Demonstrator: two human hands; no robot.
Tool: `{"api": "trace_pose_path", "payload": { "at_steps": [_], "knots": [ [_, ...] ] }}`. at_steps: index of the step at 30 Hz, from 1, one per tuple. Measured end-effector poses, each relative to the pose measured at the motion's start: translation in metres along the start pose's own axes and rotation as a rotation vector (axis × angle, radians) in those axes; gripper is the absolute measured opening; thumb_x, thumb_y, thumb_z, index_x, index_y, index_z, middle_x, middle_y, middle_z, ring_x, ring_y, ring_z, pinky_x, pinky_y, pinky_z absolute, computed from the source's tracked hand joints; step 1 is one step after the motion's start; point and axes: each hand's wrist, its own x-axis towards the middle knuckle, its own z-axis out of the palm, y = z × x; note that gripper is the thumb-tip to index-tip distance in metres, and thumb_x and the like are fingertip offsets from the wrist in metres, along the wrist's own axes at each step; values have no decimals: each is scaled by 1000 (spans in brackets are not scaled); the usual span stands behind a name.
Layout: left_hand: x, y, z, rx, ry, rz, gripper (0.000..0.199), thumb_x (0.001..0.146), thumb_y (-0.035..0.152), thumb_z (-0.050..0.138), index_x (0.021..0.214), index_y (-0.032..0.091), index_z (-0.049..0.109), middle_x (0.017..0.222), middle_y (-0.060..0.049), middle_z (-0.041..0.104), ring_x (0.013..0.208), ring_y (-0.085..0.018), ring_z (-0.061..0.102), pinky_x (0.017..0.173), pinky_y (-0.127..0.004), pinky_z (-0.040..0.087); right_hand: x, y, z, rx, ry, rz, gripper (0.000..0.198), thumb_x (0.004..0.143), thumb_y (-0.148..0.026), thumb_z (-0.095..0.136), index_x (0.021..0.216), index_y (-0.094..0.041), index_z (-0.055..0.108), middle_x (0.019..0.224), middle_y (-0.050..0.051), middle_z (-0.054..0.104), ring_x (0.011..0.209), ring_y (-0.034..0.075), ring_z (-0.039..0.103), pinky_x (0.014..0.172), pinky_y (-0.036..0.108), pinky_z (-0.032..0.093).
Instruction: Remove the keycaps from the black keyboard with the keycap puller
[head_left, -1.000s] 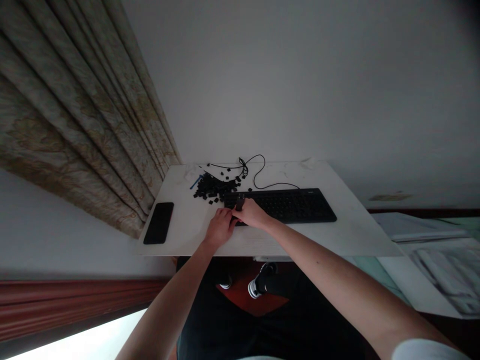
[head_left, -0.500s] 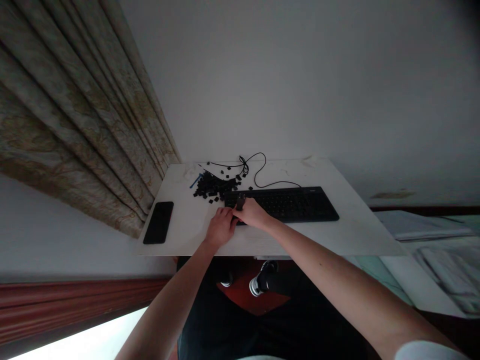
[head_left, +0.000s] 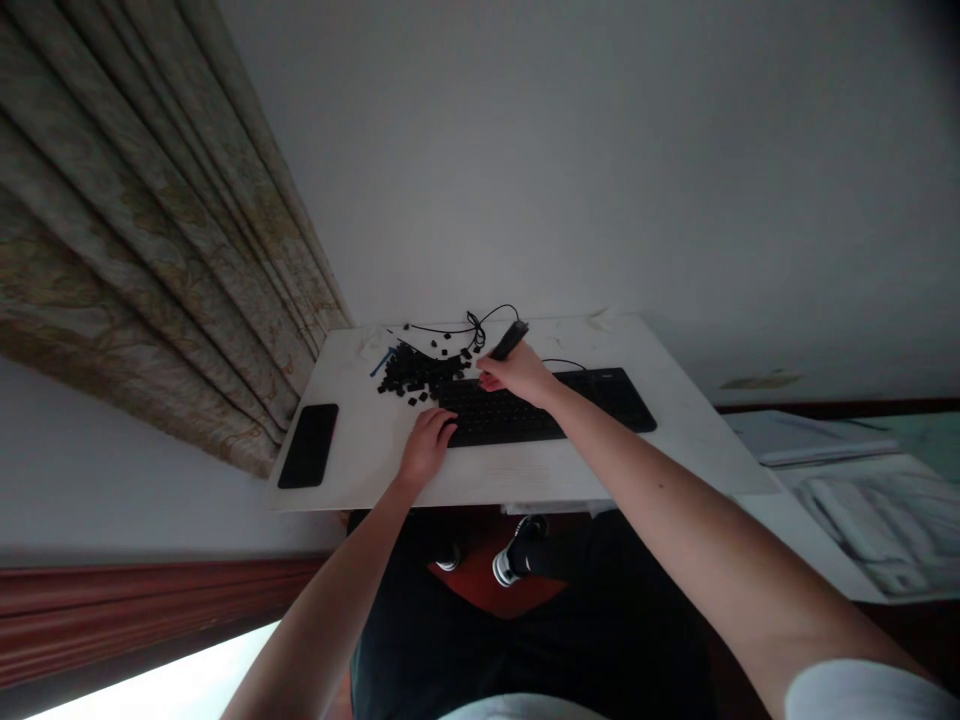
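A black keyboard lies on the white table, many of its keycaps off. My left hand holds its left end, fingers curled over the corner. Above the keyboard's upper edge, my right hand grips a thick black stick-shaped tool tilted up to the right. The tool's lower end is hidden by my fingers, so its exact kind cannot be made out. A heap of loose black keycaps sits behind and left of the keyboard, close to both hands.
A blue slim tool lies left of the heap. The keyboard's black cable coils behind it. A black phone rests at the table's left side. A curtain hangs left; papers lie at right.
My right hand has risen and moved away from my left hand, carrying the black tool up and right. My left hand stays at the keyboard's left end. The view has shifted slightly.
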Motion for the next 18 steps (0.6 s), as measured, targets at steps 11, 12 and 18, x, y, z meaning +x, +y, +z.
{"api": "trace_pose_path", "payload": {
  "at_steps": [11,12,18],
  "knots": [
    [2,-4,-5,-118,120,-258,30,101,34,44,98,19,70,96,-7,69,93,-19,65,91,-34,51,-71,142,-56,-141,697,-308,43,90,-57,56,91,-17,69,88,11,75,83,24,72,81,40,60],
    [2,-5,-5,-131,130,-268,30,101,33,43,100,19,70,98,-7,70,94,-19,65,92,-34,51,-78,147,-56,-212,725,-341,42,91,-57,54,92,-17,70,93,13,75,87,25,72,85,42,59],
    [19,-19,-15,-263,88,-393,27,93,30,55,111,18,72,103,-7,72,91,-19,66,88,-35,52,-88,158,-53,-425,666,-422,45,95,-55,48,107,-17,69,107,14,74,101,27,70,94,43,54]
  ]
}}
